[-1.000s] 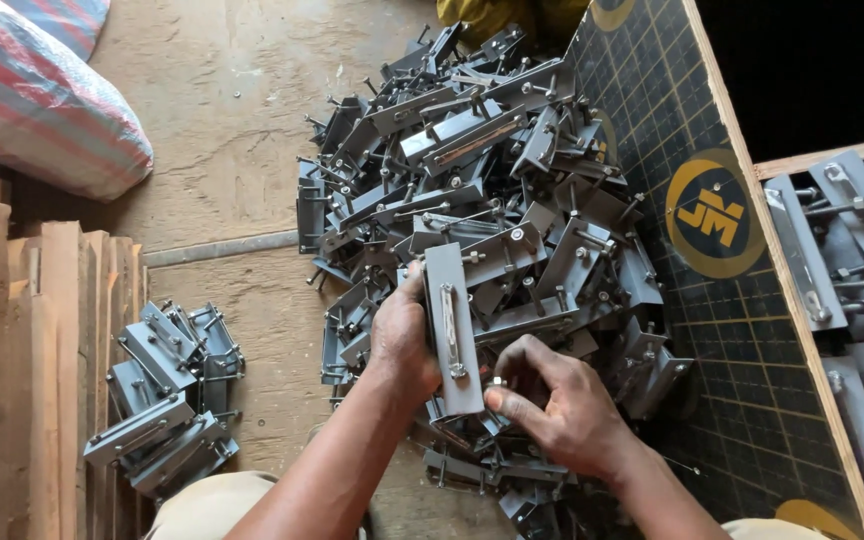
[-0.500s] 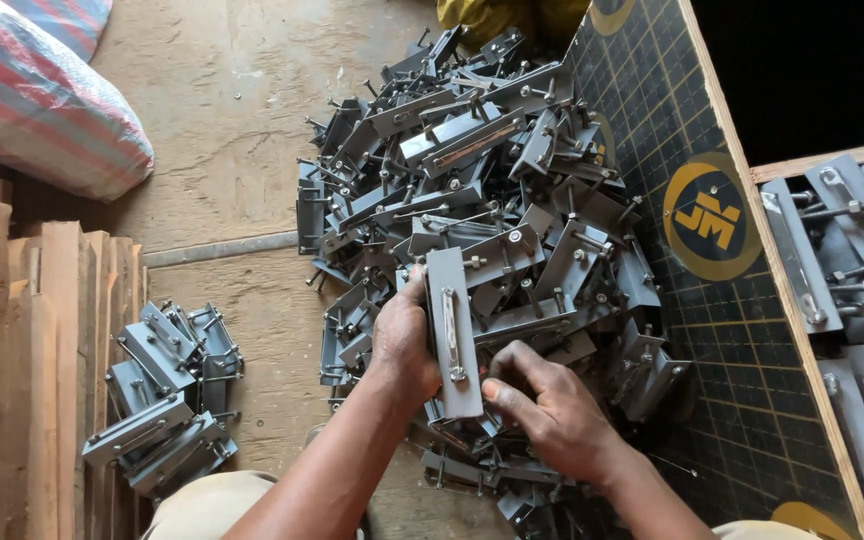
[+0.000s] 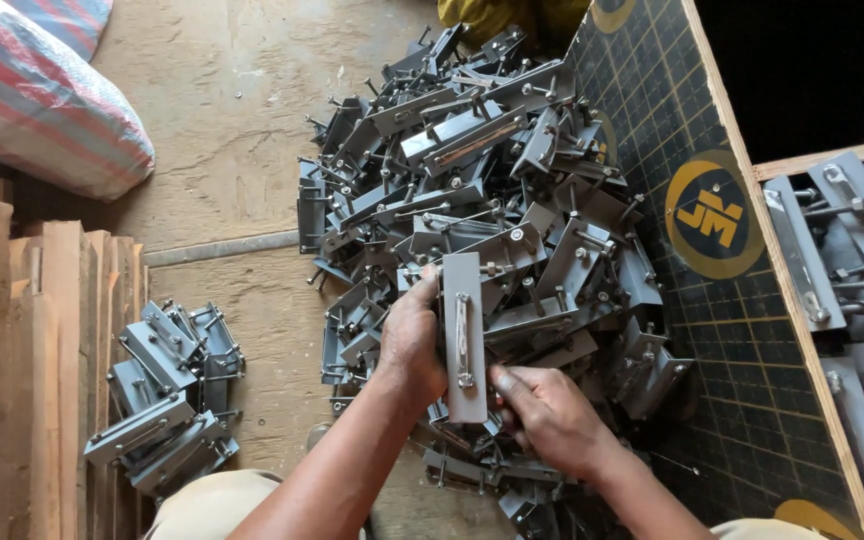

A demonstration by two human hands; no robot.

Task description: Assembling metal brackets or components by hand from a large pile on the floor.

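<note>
A grey steel bracket [image 3: 464, 335] is held upright over the pile [image 3: 482, 220], probably so that its slotted face is turned up to the eye. The left hand [image 3: 410, 340] is closed around the bracket's left edge, thumb side against the metal; the right hand [image 3: 547, 415] is pinched shut at the bracket's lower end, fingertips near the small bolt there. The bracket is a flat, matt channel with folded sides and a long slot down its middle. Behind the hands, many like brackets with threaded bolts and nuts lie heaped on the floor [image 3: 242, 90]. Left of the left hand, a smaller stack [image 3: 167, 395] lies beside rough planks [image 3: 32, 350]. Right of the right hand, a dark gridded board [image 3: 722, 330] leans.
</note>
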